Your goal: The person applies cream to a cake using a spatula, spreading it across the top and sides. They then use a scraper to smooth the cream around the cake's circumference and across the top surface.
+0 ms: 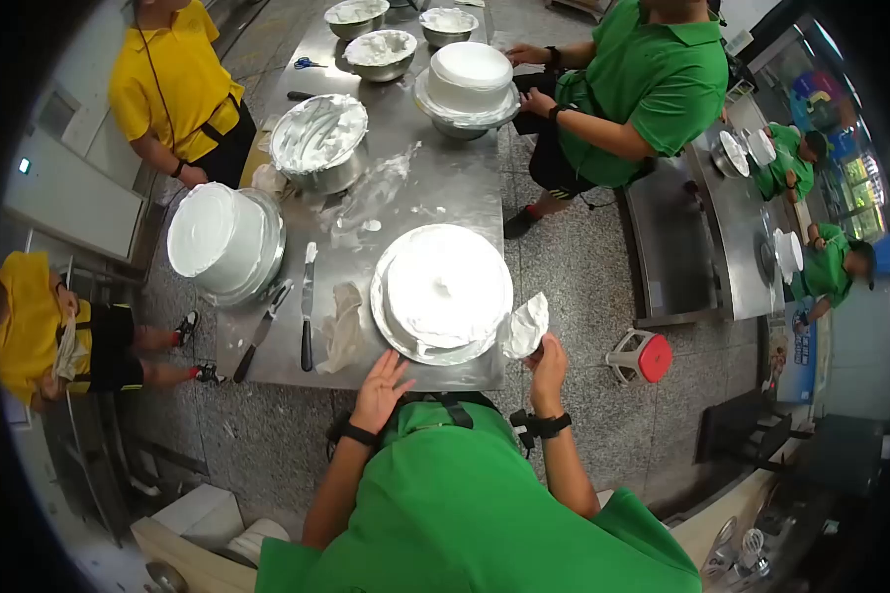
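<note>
By the frosted cake (443, 289) — left hand (381, 390) released, right hand (547, 364) grip around scraper (527, 326).

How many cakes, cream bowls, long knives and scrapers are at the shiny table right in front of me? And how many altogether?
Cakes: 3
Bowls with cream: 4
Long knives: 2
White scraper, held in the right hand: 1
Total: 10
</note>
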`<control>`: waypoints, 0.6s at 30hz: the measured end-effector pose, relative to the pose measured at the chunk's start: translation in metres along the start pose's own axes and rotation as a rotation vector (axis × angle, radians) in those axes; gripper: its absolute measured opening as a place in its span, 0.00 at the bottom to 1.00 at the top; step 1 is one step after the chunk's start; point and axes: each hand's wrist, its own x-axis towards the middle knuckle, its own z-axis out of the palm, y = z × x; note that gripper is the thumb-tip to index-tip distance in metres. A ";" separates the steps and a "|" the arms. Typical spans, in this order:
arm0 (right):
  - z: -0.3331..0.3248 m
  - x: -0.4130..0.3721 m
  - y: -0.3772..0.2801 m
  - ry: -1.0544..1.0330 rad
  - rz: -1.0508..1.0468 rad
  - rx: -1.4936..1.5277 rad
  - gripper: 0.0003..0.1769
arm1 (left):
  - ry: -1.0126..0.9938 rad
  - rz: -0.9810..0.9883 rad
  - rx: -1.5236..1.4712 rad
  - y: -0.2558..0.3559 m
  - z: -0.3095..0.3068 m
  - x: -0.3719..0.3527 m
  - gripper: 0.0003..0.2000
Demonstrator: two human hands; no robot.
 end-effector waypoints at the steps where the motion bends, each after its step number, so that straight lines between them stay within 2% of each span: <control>1: 0.000 -0.001 0.000 -0.002 0.037 0.012 0.20 | 0.032 -0.004 0.033 0.001 0.000 -0.001 0.38; 3: 0.009 0.004 -0.002 -0.012 0.060 0.031 0.19 | 0.056 0.005 0.070 0.006 -0.002 0.006 0.38; 5: 0.013 -0.001 -0.006 0.065 0.101 0.130 0.16 | 0.127 -0.062 0.104 0.002 -0.005 0.005 0.38; 18: 0.000 -0.001 -0.029 -0.025 0.106 0.304 0.20 | 0.109 -0.066 0.124 0.001 -0.002 0.003 0.34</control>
